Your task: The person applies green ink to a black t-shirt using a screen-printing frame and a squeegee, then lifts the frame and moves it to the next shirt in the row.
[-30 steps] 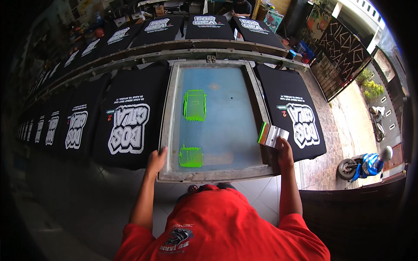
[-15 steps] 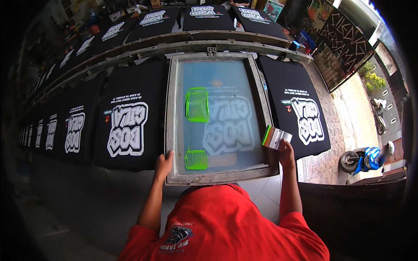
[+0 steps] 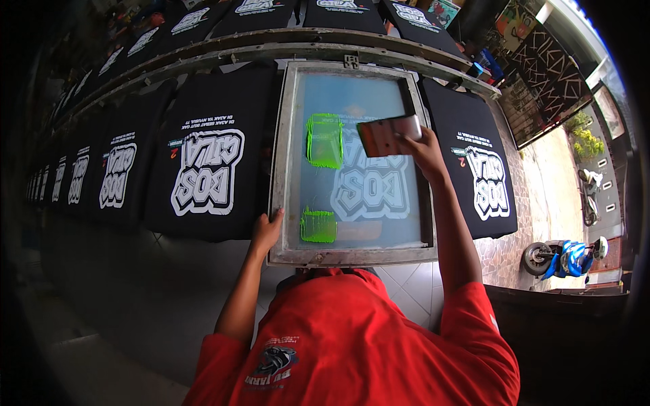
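A screen-printing frame [image 3: 359, 256] with pale blue mesh [image 3: 359, 88] lies over a black shirt, whose white lettering shows through. Two patches of bright green ink, an upper one [image 3: 324, 141] and a lower one [image 3: 318, 227], sit on the left part of the mesh. My left hand [image 3: 266, 231] is closed around the frame's left side near its front corner. In my right hand [image 3: 426, 153] is a flat, wide squeegee [image 3: 391, 137], gripped by its edge and raised above the mesh beside the upper patch. Part of the printed design is hidden behind it.
Black shirts with white print lie on either side, one at the left [image 3: 206, 101] and one at the right [image 3: 450, 111]. Metal rails [image 3: 440, 59] run behind the frame, with another row of shirts beyond. A blue motorbike [image 3: 569, 258] stands outside at the right.
My right hand has carried the squeegee from the frame's right edge up and left over the mesh, turning it. My left hand stays on the frame's left side. The whole view has shifted slightly.
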`<state>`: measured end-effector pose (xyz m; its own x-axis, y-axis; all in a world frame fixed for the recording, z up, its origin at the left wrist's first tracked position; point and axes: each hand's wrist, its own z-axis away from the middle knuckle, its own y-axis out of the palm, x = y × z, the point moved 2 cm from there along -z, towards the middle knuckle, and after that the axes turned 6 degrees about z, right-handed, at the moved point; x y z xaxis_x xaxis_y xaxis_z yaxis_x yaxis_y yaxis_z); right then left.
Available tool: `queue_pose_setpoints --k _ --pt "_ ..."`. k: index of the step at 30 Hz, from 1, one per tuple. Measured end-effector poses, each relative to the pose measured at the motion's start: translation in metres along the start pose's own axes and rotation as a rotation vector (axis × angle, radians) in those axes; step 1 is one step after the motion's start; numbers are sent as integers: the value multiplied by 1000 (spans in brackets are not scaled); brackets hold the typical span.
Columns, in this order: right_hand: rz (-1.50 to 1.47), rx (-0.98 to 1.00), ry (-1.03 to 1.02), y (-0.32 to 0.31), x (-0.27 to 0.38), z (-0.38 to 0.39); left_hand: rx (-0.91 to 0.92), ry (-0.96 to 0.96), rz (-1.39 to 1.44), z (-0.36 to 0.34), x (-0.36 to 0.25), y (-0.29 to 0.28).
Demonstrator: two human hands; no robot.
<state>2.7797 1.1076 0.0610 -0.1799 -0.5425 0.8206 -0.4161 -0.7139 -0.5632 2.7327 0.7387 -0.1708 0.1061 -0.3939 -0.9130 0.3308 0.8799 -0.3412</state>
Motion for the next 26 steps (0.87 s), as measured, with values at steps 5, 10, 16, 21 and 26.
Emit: queue_pose_setpoints --k 5,10,16,21,26 --pt "675 215 -167 82 32 -83 -2 -8 -32 -1 1 1" --pt "909 258 -326 133 25 -114 8 -19 -78 6 -14 -4" --pt "960 175 -585 164 -20 -86 8 -17 -77 6 -12 -1" --pt "936 119 -669 169 -13 -8 22 -55 -2 8 -13 -3" --pt "925 296 -603 140 26 -45 38 -30 -54 6 -13 -4"
